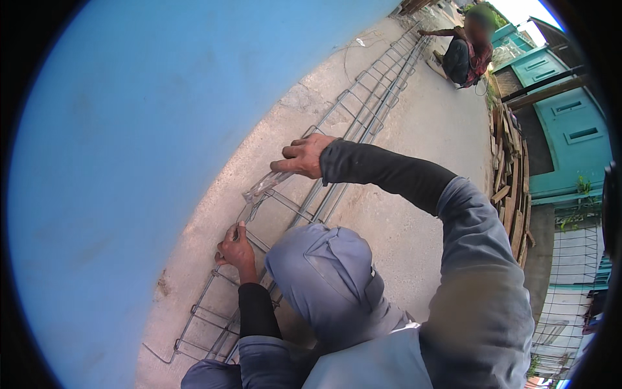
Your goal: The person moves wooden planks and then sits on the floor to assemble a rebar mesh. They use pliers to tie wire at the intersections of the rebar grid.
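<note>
A long rebar cage [353,104] of straight steel bars and bent stirrups lies on the ground, running from the lower left to the far top. My left hand [236,251] is closed at its left-side bar, finger and thumb pinched near a thin wire end. Higher up, my right hand [306,155] reaches over the cage with curled fingers. It grips a greyish, shiny bundle [260,186] whose kind is unclear; its lower end hangs just above my left hand. Rounded grey cloth [324,259] between my arms hides part of the cage.
A blue wall [129,129] borders the left side. Another person [470,52] squats at the cage's far end, one hand on it. Stacked wooden planks [512,181] lie to the right, before a turquoise wall [576,123] and wire mesh [570,292]. Concrete ground [402,253] lies right of the cage.
</note>
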The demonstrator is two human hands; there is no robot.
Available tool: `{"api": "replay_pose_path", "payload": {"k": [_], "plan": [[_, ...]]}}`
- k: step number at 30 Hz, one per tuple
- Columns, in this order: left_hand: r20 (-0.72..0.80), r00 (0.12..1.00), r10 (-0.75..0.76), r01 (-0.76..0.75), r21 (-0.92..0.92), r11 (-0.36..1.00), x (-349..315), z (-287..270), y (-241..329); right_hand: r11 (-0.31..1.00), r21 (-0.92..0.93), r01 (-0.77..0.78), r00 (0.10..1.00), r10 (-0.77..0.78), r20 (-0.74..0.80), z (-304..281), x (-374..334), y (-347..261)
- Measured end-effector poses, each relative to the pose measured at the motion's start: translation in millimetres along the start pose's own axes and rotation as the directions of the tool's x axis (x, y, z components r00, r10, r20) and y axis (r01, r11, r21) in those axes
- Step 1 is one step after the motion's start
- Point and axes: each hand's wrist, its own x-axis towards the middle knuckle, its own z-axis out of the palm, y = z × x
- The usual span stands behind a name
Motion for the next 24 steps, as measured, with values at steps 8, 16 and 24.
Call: {"api": "replay_pose_path", "payload": {"k": [8,16,24], "plan": [[-0.002,0.999,0.036,-0.036,-0.052,0.998,-15.6,11.1,29.9,0.116,0.02,-0.993,0.097,0.898,-0.429,-118.0,-337.7,237.2],[-0.042,0.997,0.065,-0.069,-0.085,0.994,-9.9,4.1,27.6,0.155,-0.175,-0.972,-0.085,0.466,0.881,14.4,-307.9,-41.8],[0.026,0.999,0.04,-0.039,-0.037,0.999,-8.3,11.8,24.3,0.576,0.19,-0.795,0.469,0.384,0.795,174.6,-400.3,-243.0]]}}
